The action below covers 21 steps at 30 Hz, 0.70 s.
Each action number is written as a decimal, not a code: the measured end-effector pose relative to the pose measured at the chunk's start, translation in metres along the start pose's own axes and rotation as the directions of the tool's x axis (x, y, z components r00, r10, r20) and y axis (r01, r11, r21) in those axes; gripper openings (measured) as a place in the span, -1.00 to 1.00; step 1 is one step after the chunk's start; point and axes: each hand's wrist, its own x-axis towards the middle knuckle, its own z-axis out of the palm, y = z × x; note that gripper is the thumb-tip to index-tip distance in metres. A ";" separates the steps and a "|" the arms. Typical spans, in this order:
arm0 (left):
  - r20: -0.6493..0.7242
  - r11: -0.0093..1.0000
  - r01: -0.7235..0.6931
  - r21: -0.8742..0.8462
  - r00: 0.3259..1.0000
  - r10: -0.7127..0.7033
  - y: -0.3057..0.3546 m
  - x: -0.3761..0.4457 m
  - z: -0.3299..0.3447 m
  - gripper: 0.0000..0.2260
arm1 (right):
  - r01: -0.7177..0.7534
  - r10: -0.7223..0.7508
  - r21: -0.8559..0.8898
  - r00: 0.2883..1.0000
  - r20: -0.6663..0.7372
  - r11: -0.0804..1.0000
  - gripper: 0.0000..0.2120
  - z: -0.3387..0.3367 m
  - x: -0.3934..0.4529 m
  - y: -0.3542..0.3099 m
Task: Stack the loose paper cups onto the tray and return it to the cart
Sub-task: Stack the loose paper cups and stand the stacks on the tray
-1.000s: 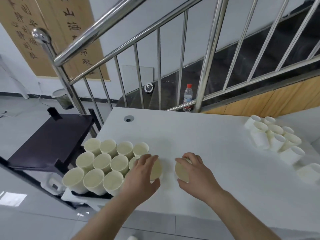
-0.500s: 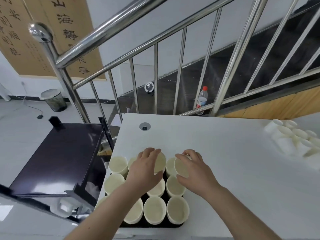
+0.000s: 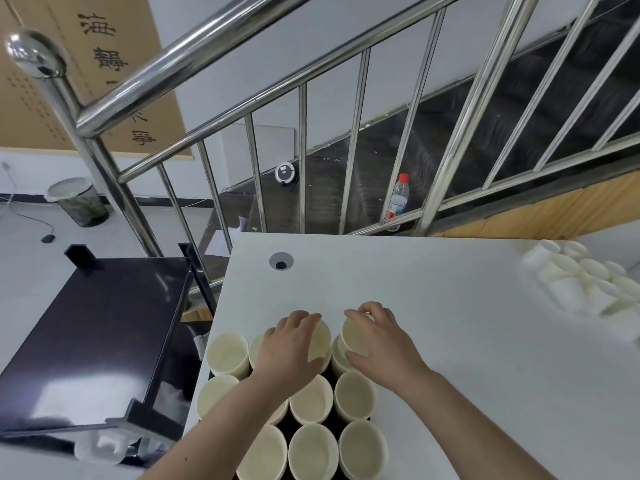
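A dark tray (image 3: 329, 374) full of upright cream paper cups (image 3: 311, 398) sits at the white table's near left corner. My left hand (image 3: 289, 344) grips one paper cup (image 3: 320, 341) over the tray's far row. My right hand (image 3: 375, 339) grips another paper cup (image 3: 353, 337) just to the right, above a tray cup. Several loose cups (image 3: 581, 275) lie blurred at the table's far right. The dark cart (image 3: 93, 341) stands left of the table.
A steel stair railing (image 3: 301, 157) runs behind the white table (image 3: 467, 341). A water bottle (image 3: 397, 199) stands on the stairs behind it. A cable hole (image 3: 281, 261) marks the table's far left. A bin (image 3: 79, 202) sits on the floor at left.
The view has shifted, so the tray and cups now lie straight below me. Both hands have carried their cups over the tray's far row.
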 end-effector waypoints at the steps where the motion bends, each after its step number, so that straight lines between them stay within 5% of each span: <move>1: 0.009 1.000 0.001 0.006 1.000 -0.001 -0.001 0.002 0.001 -0.38 | 0.001 -0.001 0.007 1.000 0.007 1.000 -0.41 0.002 0.002 0.001; 21: 0.129 0.989 0.022 0.145 0.991 -0.041 -0.012 0.020 0.032 -0.45 | -0.022 0.032 -0.054 0.982 0.187 0.998 -0.40 0.029 0.017 0.014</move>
